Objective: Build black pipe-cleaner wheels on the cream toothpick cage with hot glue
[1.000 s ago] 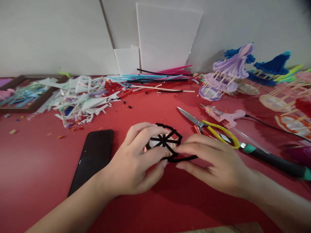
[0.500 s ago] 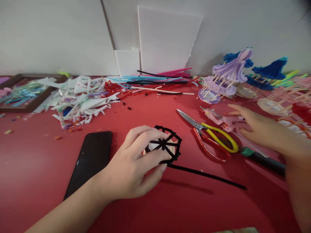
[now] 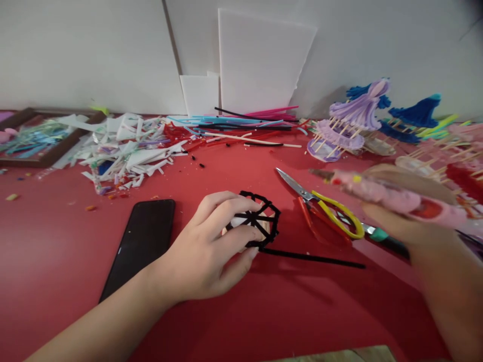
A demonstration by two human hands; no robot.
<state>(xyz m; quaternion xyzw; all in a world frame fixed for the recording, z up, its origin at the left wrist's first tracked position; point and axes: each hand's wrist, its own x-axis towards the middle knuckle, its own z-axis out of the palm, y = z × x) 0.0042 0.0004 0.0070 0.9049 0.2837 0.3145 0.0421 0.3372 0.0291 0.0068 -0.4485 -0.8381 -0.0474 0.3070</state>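
My left hand (image 3: 222,241) grips a round black pipe-cleaner frame (image 3: 252,217) with spokes like a wheel. A pale piece shows beneath the spokes, mostly covered by my fingers. From the frame's lower edge a straight black pipe-cleaner strip (image 3: 313,257) sticks out to the right, raised off the table. My right hand (image 3: 411,216) is closed around a pink hot glue gun (image 3: 392,196), lifted above the table and blurred by motion. Its nozzle points left. Below it lie scissors (image 3: 302,191) with a yellow and a red handle, partly open.
A black phone (image 3: 141,246) lies left of my left arm. White scraps (image 3: 128,151) and coloured pipe cleaners (image 3: 234,123) spread along the wall. Lilac (image 3: 339,130) and blue (image 3: 415,113) stick-built models stand at the back right. A dark-handled tool (image 3: 392,246) lies beside the scissors.
My right hand has taken hold of the pink glue gun and lifted it off the table. My left hand keeps its grip on the black frame, nearly still.
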